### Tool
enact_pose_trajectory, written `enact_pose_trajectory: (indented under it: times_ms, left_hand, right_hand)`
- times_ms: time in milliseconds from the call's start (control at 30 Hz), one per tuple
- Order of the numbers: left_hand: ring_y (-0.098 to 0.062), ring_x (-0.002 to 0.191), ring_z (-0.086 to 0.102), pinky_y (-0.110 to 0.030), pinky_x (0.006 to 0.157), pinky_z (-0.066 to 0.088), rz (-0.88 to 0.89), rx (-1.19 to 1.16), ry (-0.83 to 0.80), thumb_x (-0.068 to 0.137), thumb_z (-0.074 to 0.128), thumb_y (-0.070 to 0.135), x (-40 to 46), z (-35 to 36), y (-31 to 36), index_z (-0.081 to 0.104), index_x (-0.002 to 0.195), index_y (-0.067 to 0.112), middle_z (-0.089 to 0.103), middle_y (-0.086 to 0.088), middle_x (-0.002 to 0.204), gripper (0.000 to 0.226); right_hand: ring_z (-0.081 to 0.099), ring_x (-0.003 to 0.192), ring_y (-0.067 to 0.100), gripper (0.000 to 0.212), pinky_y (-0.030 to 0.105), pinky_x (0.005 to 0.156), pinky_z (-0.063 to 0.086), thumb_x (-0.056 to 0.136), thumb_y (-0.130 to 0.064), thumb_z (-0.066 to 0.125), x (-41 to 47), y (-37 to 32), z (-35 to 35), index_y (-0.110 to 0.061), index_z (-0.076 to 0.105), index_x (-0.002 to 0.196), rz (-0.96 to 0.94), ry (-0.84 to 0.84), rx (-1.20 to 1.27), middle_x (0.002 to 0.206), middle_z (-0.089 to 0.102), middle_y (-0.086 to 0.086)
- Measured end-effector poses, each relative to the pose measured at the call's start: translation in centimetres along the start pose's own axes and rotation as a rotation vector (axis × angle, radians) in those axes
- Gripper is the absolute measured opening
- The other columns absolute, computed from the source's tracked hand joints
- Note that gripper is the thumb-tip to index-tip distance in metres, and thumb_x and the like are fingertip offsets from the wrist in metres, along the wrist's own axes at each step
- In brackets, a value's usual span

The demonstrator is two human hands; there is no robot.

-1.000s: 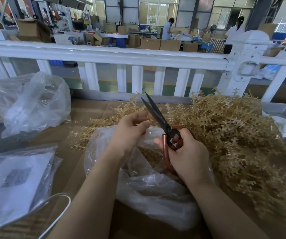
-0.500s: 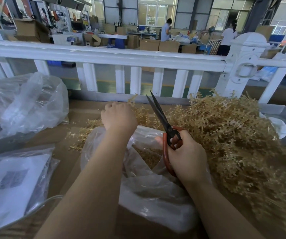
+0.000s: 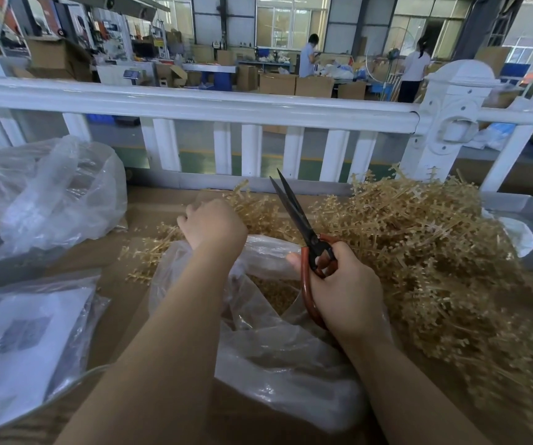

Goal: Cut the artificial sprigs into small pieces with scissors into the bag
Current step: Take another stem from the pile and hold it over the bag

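Head view: right hand (image 3: 348,293) grips red-handled scissors (image 3: 303,232), blades slightly parted, above the open bag (image 3: 278,342); left hand (image 3: 213,224), fingers curled, reaches into sprigs (image 3: 419,239) beyond; no legible writing.

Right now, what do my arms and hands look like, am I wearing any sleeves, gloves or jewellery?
Both forearms are bare as far as the picture shows: no sleeves reach into view. The left hand and the right hand wear no gloves, and no rings, watch or bracelets show on the fingers or wrists. No markings, tape or cables are on either arm.
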State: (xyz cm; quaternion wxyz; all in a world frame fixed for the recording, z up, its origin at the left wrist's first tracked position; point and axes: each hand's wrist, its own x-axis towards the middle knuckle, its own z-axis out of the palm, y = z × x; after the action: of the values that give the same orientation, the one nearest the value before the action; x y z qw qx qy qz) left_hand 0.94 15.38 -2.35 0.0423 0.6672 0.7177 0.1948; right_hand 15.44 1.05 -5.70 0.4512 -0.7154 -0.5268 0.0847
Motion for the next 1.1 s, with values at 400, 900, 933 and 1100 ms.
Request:
enact_pose_trajectory:
  times_ms: [400, 900, 933, 1100]
  left_hand:
    - [-0.015, 0.073, 0.067, -0.024, 0.063, 0.053, 0.028, -1.765, 0.019, 0.102, 0.054, 0.016, -2.0, -3.1, -0.3, 0.057, 0.081, 0.014, 0.07, -0.004, 0.085, 0.021]
    - [-0.013, 0.059, 0.06, -0.022, 0.056, 0.049, 0.286, -1.821, -0.475, 0.088, 0.054, 0.01, -5.6, -0.7, -2.1, 0.061, 0.078, 0.014, 0.069, -0.008, 0.073, 0.013]
    - [-0.013, 0.059, 0.06, -0.022, 0.056, 0.049, 0.295, -1.798, -0.468, 0.088, 0.055, 0.012, -5.7, -0.7, -2.1, 0.061, 0.08, 0.014, 0.069, -0.007, 0.073, 0.01]
    - [-0.014, 0.056, 0.057, -0.024, 0.057, 0.05, 0.323, -1.754, -0.44, 0.087, 0.057, 0.016, -5.8, -0.7, -2.0, 0.06, 0.073, 0.017, 0.066, -0.004, 0.071, 0.015]
  right_hand:
    - [0.067, 0.074, 0.006, 0.065, 0.031, 0.069, 0.055, 0.067, -0.09, 0.046, 0.0, 0.2, 0.5, -0.03, 0.06, 0.088, -0.035, 0.059, -0.016, 0.075, 0.068, -0.016]
    - [0.068, 0.068, 0.008, 0.038, 0.041, 0.067, 0.06, 0.087, -0.07, 0.065, 0.5, 1.6, 0.9, -0.032, 0.058, 0.081, -0.015, 0.112, 0.039, 0.069, 0.068, -0.013]
    - [0.069, 0.07, 0.01, 0.036, 0.043, 0.068, 0.06, 0.088, -0.066, 0.067, 0.6, 1.6, 0.9, -0.031, 0.059, 0.082, -0.015, 0.112, 0.036, 0.071, 0.068, -0.012]
    - [0.071, 0.07, 0.015, 0.039, 0.045, 0.069, 0.06, 0.087, -0.066, 0.067, 0.5, 1.3, 0.7, -0.028, 0.06, 0.084, -0.008, 0.091, 0.076, 0.071, 0.07, -0.007]
